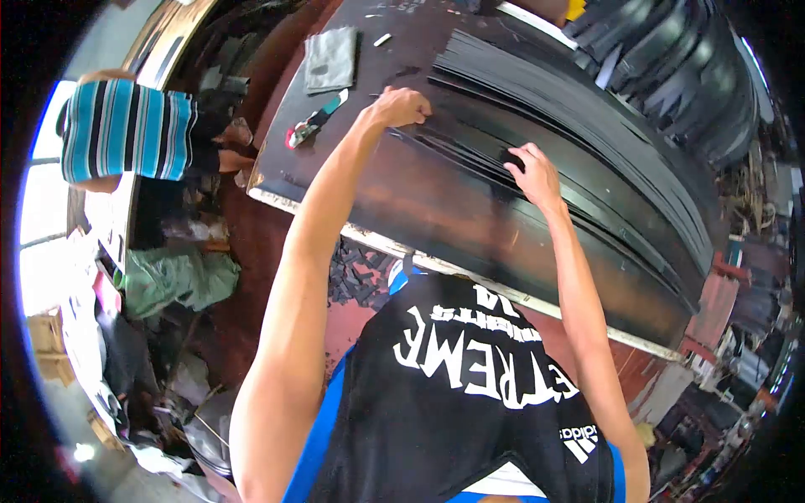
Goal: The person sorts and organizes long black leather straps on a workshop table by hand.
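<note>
Long, thin black strips [616, 239] lie in a loose bundle along the dark tabletop [470, 205]. At their far left end is my left hand [402, 107], its fingers curled closed; whatever is between the fingertips is hidden. Farther right along the bundle, my right hand [534, 172] hovers over or touches the strips, thumb and fingers apart. A thick stack of flat dark strips [579, 105] lies behind both hands. Left of my left hand are a cutter with a green and red handle [312, 121] and a folded grey cloth [329, 60].
A small white piece [383, 39] rests near the cloth. Large black sheets [671, 67] are heaped at the back right. A person in a striped shirt [126, 130] is at the left, by a green bag [180, 281]. Black scraps [356, 272] lie below the table's pale front edge [377, 241].
</note>
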A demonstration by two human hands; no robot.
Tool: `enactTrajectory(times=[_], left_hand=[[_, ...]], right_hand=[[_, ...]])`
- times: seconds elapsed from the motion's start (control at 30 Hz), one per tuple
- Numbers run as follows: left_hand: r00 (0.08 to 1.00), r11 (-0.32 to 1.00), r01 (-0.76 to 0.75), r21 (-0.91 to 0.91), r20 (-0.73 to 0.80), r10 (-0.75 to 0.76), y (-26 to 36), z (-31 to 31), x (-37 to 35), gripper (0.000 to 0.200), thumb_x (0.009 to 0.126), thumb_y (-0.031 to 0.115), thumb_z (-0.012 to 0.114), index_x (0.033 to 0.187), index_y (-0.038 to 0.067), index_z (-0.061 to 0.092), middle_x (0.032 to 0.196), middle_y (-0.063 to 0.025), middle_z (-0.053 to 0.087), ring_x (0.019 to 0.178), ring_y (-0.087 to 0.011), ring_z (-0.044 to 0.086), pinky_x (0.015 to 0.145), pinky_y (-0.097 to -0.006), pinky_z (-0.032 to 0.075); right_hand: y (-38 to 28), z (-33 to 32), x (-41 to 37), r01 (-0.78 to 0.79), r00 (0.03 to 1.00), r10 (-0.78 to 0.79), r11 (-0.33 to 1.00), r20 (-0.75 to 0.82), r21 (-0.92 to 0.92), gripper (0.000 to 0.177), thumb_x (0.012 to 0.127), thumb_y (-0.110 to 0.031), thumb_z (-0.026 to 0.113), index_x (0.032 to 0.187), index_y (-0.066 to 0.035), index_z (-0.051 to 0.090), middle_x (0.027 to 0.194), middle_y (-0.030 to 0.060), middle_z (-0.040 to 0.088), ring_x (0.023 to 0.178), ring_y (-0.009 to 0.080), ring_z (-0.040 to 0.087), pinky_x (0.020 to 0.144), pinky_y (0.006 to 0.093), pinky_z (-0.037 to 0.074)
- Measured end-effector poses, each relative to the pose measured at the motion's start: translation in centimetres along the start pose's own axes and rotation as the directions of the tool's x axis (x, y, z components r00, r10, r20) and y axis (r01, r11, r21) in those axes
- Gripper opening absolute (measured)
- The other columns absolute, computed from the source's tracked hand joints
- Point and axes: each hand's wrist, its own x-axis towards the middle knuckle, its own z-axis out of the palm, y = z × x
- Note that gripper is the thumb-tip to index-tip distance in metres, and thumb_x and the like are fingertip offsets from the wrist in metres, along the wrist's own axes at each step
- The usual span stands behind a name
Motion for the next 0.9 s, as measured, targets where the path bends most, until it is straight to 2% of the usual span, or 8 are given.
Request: enactTrajectory(times=[0.1,0.2,0.27,0.4,0.47,0.63,0.77,0.9], left_hand=[[0.998,0.993,-0.057,-0.103,0.008,0.059,-1.2,0.6,0.7,0.026,0.082,0.022,0.07,0.107,0.014,0.074,0.106,-0.0097,0.072,0.103,-0.0308,0.066,0.085,-0.0434,0.051],[0.993,0.976,-0.115,-0.186,-0.018,0.114,-2.0,1.4,1.2,0.025,0.084,0.023,0.068,0.107,0.014,0.073,0.106,-0.0104,0.072,0.102,-0.0318,0.067,0.085,-0.044,0.052],[0.985,0.977,-0.168,-0.134,-0.062,0.161,-2.1,1.5,1.4,0.025,0.084,0.023,0.068,0.108,0.016,0.073,0.102,-0.0054,0.073,0.101,-0.0291,0.068,0.082,-0.0434,0.052],[0.989,0.98,-0.147,-0.135,-0.045,0.142,-1.6,0.9,1.1,0.026,0.087,0.021,0.066,0.112,0.014,0.07,0.108,-0.0093,0.07,0.105,-0.0305,0.065,0.087,-0.0461,0.05],[0.976,0.981,-0.194,-0.027,-0.102,0.191,-1.1,0.6,1.1,0.026,0.089,0.018,0.064,0.114,0.014,0.069,0.111,-0.0074,0.069,0.109,-0.0281,0.063,0.091,-0.0501,0.048],[0.928,0.96,-0.273,0.054,-0.246,0.278,-0.6,0.0,0.8,0.025,0.081,0.009,0.065,0.106,0.012,0.067,0.107,-0.0023,0.069,0.112,-0.0238,0.062,0.086,-0.046,0.045],[0.899,0.944,-0.33,0.009,-0.304,0.317,-0.2,-1.2,-0.2,0.027,0.082,0.006,0.062,0.108,0.012,0.065,0.105,-0.0035,0.069,0.11,-0.0245,0.063,0.089,-0.0435,0.043],[0.874,0.934,-0.346,0.088,-0.331,0.355,0.7,-2.8,-0.6,0.029,0.082,0.005,0.058,0.109,0.012,0.065,0.106,-0.0046,0.07,0.108,-0.0249,0.064,0.089,-0.0419,0.041]], right_hand=[[-0.3,-0.2,-0.2,-0.003,1.0,0.003,1.0,0.02,0.005,0.03,0.087,-0.025,0.071,0.111,-0.007,0.07,0.104,0.0089,0.064,0.098,0.0308,0.064,0.082,0.0415,0.053],[-0.8,-1.0,-0.9,0.03,0.996,-0.028,0.999,-0.082,0.02,0.031,0.086,-0.024,0.073,0.111,-0.006,0.069,0.107,0.0075,0.065,0.088,0.0289,0.066,0.074,0.0384,0.054],[-1.6,-1.6,-1.0,0.008,0.999,-0.006,0.999,-0.045,0.051,0.031,0.085,-0.023,0.073,0.111,-0.007,0.07,0.105,0.0067,0.064,0.08,0.0251,0.065,0.069,0.0356,0.053],[-1.7,-1.0,-0.7,0.023,1.0,-0.023,1.0,0.007,0.017,0.031,0.085,-0.023,0.074,0.111,-0.007,0.07,0.104,0.0057,0.063,0.074,0.0225,0.063,0.067,0.0342,0.051],[-1.4,-0.7,-0.7,0.017,1.0,-0.017,1.0,-0.006,0.015,0.031,0.085,-0.024,0.074,0.111,-0.007,0.07,0.104,0.0054,0.062,0.072,0.0226,0.062,0.066,0.0349,0.051],[-1.8,-1.3,-0.5,0.02,0.999,-0.021,1.0,-0.03,-0.006,0.039,0.085,-0.027,0.075,0.117,-0.009,0.063,0.101,0.0066,0.061,0.075,0.0229,0.063,0.066,0.0356,0.052],[-1.3,-1.1,-0.3,-0.064,0.985,0.067,0.998,-0.157,0.024,0.035,0.092,-0.031,0.068,0.118,-0.008,0.063,0.101,0.0111,0.06,0.097,0.0311,0.061,0.081,0.0414,0.051],[0.5,-0.4,0.4,0.076,0.966,-0.089,0.995,-0.244,-0.061,0.016,0.088,-0.019,0.07,0.096,-0.005,0.068,0.1,0.0102,0.061,0.095,0.0326,0.058,0.085,0.0428,0.047]])
